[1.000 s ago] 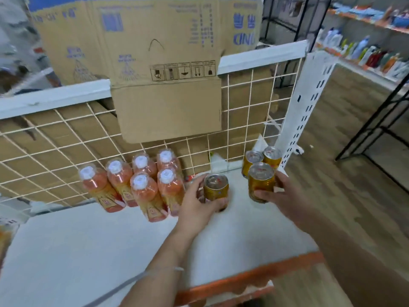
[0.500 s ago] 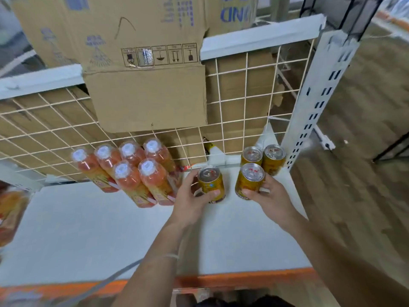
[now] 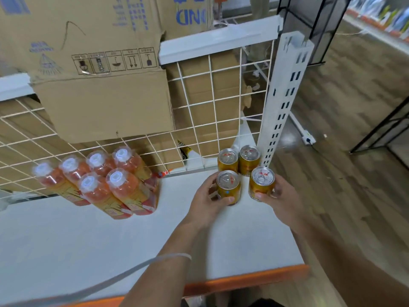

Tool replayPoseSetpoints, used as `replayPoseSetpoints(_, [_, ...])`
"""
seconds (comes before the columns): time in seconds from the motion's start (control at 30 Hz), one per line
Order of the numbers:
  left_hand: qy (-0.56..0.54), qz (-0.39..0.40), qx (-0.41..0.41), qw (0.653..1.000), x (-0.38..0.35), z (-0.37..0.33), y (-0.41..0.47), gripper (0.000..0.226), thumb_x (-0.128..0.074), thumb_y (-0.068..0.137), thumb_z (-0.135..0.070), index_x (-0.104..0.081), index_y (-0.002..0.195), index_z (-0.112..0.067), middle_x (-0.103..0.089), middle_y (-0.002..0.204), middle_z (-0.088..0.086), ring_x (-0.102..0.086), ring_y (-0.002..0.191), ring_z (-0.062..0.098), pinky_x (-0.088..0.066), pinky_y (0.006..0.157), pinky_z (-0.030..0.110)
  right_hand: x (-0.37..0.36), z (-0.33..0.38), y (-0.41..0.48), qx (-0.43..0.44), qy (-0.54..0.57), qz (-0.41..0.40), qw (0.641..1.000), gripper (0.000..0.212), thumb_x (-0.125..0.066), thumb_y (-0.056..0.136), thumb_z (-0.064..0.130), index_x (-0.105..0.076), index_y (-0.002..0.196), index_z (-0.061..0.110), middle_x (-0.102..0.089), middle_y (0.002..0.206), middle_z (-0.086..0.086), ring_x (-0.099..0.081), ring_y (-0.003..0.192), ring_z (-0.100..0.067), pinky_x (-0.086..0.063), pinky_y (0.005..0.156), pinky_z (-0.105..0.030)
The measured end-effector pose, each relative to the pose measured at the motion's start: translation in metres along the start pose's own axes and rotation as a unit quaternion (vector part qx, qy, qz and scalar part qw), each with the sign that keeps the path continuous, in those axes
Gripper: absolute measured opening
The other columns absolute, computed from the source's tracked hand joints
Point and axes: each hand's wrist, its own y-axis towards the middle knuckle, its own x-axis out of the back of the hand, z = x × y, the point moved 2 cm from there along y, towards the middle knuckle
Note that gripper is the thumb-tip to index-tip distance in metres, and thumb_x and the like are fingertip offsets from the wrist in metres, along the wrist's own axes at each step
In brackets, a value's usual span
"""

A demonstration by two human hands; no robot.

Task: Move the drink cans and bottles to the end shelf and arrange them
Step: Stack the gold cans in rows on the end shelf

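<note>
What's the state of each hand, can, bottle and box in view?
left hand, fingers curled round the front-left can.
front-left can, upright, unopened, held.
right hand, fingers curled round the front-right can.
front-right can, upright, unopened, held.
back cans, two, upright, unopened, untouched.
bottles, six, capped, standing together, untouched.
box flap, hanging down.

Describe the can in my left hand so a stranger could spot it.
Find the white slotted metal post at the back right corner of the white shelf, where four gold drink cans with silver tops form a square. It is the front left can, nearest the orange plastic bottles. Only this one sits in the left hand; the right hand holds its neighbour.
</note>
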Motion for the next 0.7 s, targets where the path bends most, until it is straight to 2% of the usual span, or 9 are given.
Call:
replayPoseSetpoints(0.07, [-0.010, -0.004, -0.012, 1.000, -0.003, -0.005, 0.004, 0.073, -0.087, 0.075, -0.009, -0.058, 0.139, -0.029, -0.068, 0.132, -0.007, -0.060, 0.127, 0.017, -0.050, 0.109, 0.034, 0.003, 0.005, 0.001, 0.013, -0.006, 0.002, 1.000, 0.058, -0.078, 0.077, -0.013, -0.064, 0.119, 0.024, -0.075, 0.115, 0.010, -0.068, 0.115, -0.018, -0.054, 0.096, -0.033])
replayPoseSetpoints(0.2, [-0.026, -0.022, -0.057, 0.998, 0.006, -0.036, 0.018, 0.069, -0.083, 0.080, 0.005, -0.057, 0.138, -0.019, -0.071, 0.120, -0.013, -0.064, 0.114, 0.005, -0.054, 0.098, 0.025, 0.000, 0.040, 0.010, 0.074, -0.055, 0.001, 0.996, 0.058, -0.084, 0.078, -0.001, -0.064, 0.121, 0.031, -0.074, 0.117, 0.013, -0.069, 0.110, -0.008, -0.054, 0.094, -0.026])
replayPoseSetpoints(0.3, [-0.030, -0.044, -0.084, 0.995, 0.017, -0.062, 0.035, 0.065, -0.082, 0.081, 0.004, -0.055, 0.136, -0.021, -0.068, 0.123, -0.011, -0.063, 0.119, 0.012, -0.054, 0.099, 0.029, -0.006, 0.071, 0.021, 0.116, -0.039, -0.010, 0.992, 0.053, -0.083, 0.080, 0.001, -0.062, 0.118, 0.031, -0.074, 0.113, 0.010, -0.069, 0.106, -0.004, -0.056, 0.087, -0.019])
replayPoseSetpoints(0.37, [-0.022, -0.054, -0.090, 0.994, 0.022, -0.071, 0.046, 0.064, -0.083, 0.082, 0.000, -0.054, 0.136, -0.020, -0.067, 0.125, -0.008, -0.062, 0.119, 0.013, -0.055, 0.101, 0.033, -0.015, 0.087, 0.026, 0.136, -0.034, -0.014, 0.990, 0.051, -0.080, 0.082, -0.001, -0.058, 0.115, 0.030, -0.069, 0.111, 0.014, -0.066, 0.100, 0.009, -0.052, 0.081, -0.009])
replayPoseSetpoints(0.43, [-0.003, -0.062, -0.097, 0.993, 0.024, -0.072, 0.055, 0.062, -0.083, 0.083, -0.004, -0.054, 0.136, -0.018, -0.067, 0.125, -0.005, -0.063, 0.117, 0.011, -0.055, 0.102, 0.037, -0.021, 0.093, 0.030, 0.159, -0.027, -0.016, 0.987, 0.052, -0.076, 0.084, -0.008, -0.055, 0.114, 0.030, -0.065, 0.112, 0.017, -0.064, 0.097, 0.016, -0.048, 0.079, -0.005])
replayPoseSetpoints(0.5, [0.019, -0.063, -0.094, 0.993, 0.023, -0.070, 0.063, 0.061, -0.084, 0.083, -0.007, -0.055, 0.136, -0.017, -0.068, 0.126, -0.005, -0.063, 0.117, 0.011, -0.055, 0.101, 0.034, -0.025, 0.093, 0.034, 0.171, -0.034, -0.021, 0.985, 0.055, -0.073, 0.086, -0.009, -0.056, 0.119, 0.031, -0.067, 0.116, 0.015, -0.064, 0.105, 0.010, -0.050, 0.086, -0.009])
replayPoseSetpoints(0.6, [0.032, -0.063, -0.089, 0.994, 0.020, -0.065, 0.067, 0.060, -0.083, 0.084, -0.009, -0.056, 0.137, -0.017, -0.067, 0.127, -0.004, -0.062, 0.117, 0.010, -0.052, 0.093, 0.019, -0.027, 0.084, 0.038, 0.186, -0.048, -0.033, 0.981, 0.056, -0.074, 0.086, -0.004, -0.059, 0.133, 0.023, -0.069, 0.127, 0.005, -0.063, 0.121, -0.011, -0.051, 0.103, -0.035])
replayPoseSetpoints(0.67, [0.032, -0.070, -0.091, 0.993, 0.019, -0.060, 0.069, 0.060, -0.084, 0.084, -0.009, -0.056, 0.136, -0.018, -0.067, 0.127, -0.004, -0.061, 0.117, 0.010, -0.052, 0.091, 0.016, -0.029, 0.076, 0.039, 0.200, -0.075, -0.059, 0.975, 0.058, -0.078, 0.084, 0.011, -0.059, 0.134, 0.031, -0.065, 0.130, 0.008, -0.061, 0.124, -0.016, -0.050, 0.106, -0.047])
replayPoseSetpoints(0.7, [0.031, -0.072, -0.090, 0.993, 0.019, -0.056, 0.070, 0.061, -0.084, 0.084, -0.010, -0.056, 0.137, -0.020, -0.066, 0.128, -0.005, -0.061, 0.118, 0.010, -0.052, 0.093, 0.018, -0.029, 0.072, 0.040, 0.199, -0.088, -0.081, 0.973, 0.059, -0.080, 0.082, 0.017, -0.059, 0.134, 0.036, -0.063, 0.129, 0.011, -0.059, 0.125, -0.013, -0.050, 0.106, -0.048])
